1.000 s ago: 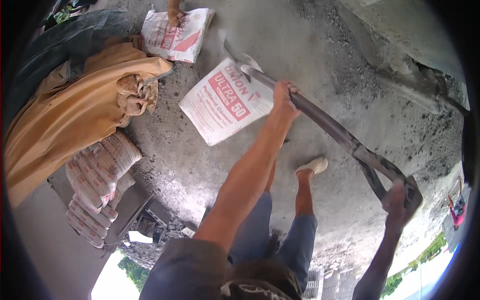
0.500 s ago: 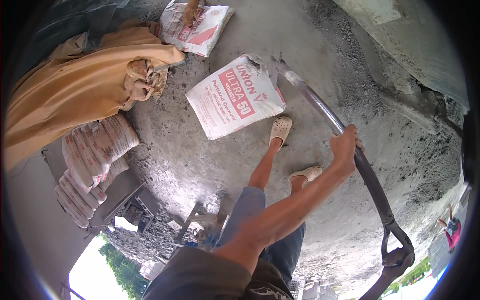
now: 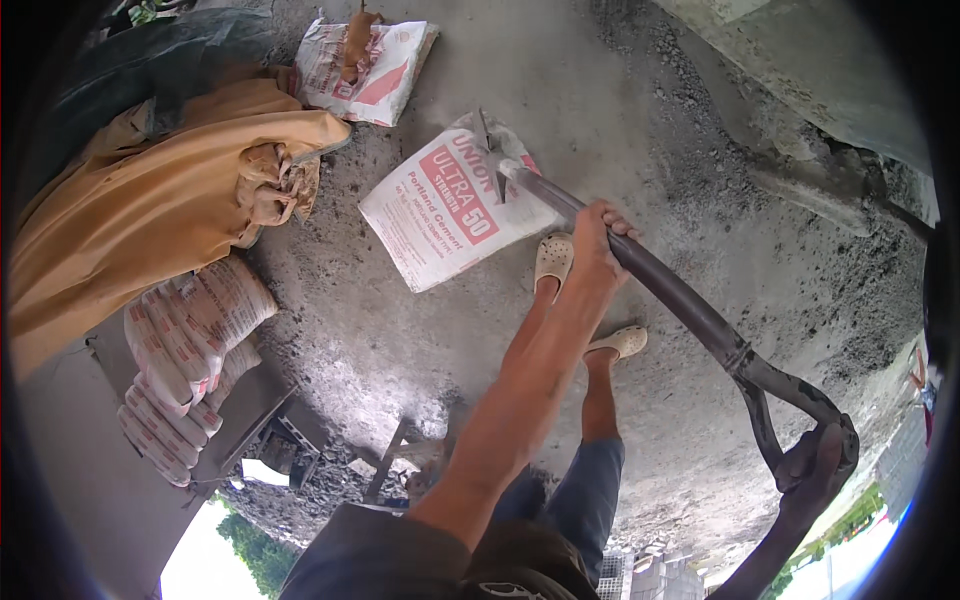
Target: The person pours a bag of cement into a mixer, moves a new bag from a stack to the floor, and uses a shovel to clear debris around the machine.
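My left hand (image 3: 605,240) is wrapped round the shaft of a shovel (image 3: 680,290), partway along it. At the shaft's other end my right hand (image 3: 812,462) grips the D-shaped handle. The shovel's blade (image 3: 492,160), seen nearly edge-on, is at the far right part of a white and red cement bag (image 3: 445,215) lying flat on the ground. I cannot tell how deep the blade is in the bag. The bag's far corner looks torn. My feet, in beige clogs (image 3: 553,258), stand at the bag's near right side.
A second cement bag (image 3: 375,95) lies farther off with a small brown animal-like shape (image 3: 358,45) on it. An orange-brown tarp (image 3: 170,190) and stacked cement bags (image 3: 185,335) are at left. Gravel (image 3: 680,100) and a concrete ledge (image 3: 820,70) line the right.
The shovel's blade has swung left, from beside the bag's far right edge onto the bag. Both hands keep their grip; my left hand has moved left, and my right hand slightly nearer.
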Action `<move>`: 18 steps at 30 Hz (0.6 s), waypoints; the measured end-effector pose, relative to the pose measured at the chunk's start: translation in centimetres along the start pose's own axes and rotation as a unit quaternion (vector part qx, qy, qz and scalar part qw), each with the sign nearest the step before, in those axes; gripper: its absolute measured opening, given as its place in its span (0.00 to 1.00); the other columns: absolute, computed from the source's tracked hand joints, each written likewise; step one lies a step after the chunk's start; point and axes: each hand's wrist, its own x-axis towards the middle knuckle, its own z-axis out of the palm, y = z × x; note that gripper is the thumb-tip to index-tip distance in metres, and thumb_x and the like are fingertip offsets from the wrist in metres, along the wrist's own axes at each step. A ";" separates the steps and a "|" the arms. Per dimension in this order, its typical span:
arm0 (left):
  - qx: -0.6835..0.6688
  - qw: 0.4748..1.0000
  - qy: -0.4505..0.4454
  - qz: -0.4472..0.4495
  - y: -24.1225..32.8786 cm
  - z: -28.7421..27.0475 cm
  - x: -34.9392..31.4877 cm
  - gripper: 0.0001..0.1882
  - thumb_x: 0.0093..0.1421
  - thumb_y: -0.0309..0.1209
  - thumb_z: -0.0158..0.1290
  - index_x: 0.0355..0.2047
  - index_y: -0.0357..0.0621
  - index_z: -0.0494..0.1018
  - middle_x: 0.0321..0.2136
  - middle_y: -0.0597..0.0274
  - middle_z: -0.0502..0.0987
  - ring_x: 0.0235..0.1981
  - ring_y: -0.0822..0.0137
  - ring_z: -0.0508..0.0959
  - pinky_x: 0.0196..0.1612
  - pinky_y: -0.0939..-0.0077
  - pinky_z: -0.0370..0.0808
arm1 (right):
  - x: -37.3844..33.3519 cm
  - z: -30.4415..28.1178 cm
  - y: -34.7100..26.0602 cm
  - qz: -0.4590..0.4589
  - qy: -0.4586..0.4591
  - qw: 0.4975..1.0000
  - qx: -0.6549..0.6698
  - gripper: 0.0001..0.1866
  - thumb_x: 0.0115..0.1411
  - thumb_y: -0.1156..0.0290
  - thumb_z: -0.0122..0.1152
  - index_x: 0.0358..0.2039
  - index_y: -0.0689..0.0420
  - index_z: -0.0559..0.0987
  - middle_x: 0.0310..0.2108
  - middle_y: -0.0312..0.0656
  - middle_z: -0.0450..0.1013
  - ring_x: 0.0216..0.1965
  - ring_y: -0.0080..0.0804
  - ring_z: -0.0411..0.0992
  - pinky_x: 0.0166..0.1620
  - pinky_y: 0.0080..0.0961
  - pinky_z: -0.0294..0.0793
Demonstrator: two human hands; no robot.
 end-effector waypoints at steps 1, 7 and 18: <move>-0.015 1.000 -0.013 -0.011 0.0 -3.8 -0.8 0.14 0.54 0.24 0.46 0.15 0.54 0.58 0.10 0.76 0.58 0.10 0.77 0.61 0.17 0.81 0.63 | -2.3 0.9 -0.7 -0.008 -0.045 0.998 -0.052 0.19 0.63 0.54 0.57 0.36 0.60 0.69 0.14 0.32 0.61 0.12 0.16 0.58 0.18 0.16 0.55; -0.086 0.989 -0.100 -0.070 1.2 -9.3 -4.4 0.16 0.56 0.26 0.47 0.14 0.56 0.58 0.10 0.79 0.59 0.11 0.80 0.61 0.19 0.81 0.64 | -11.3 -1.8 -3.4 -0.188 -0.149 0.920 -0.309 0.30 0.56 0.44 0.60 0.45 0.57 0.68 0.34 0.40 0.70 0.34 0.33 0.68 0.40 0.36 0.65; 0.024 0.994 -0.030 -0.105 -2.2 -5.6 -6.2 0.16 0.56 0.26 0.48 0.14 0.57 0.59 0.10 0.78 0.59 0.10 0.77 0.62 0.16 0.81 0.64 | -12.9 -4.8 -2.8 -0.017 -0.114 0.958 -0.263 0.26 0.51 0.44 0.60 0.19 0.54 0.66 0.13 0.32 0.62 0.17 0.21 0.60 0.22 0.25 0.57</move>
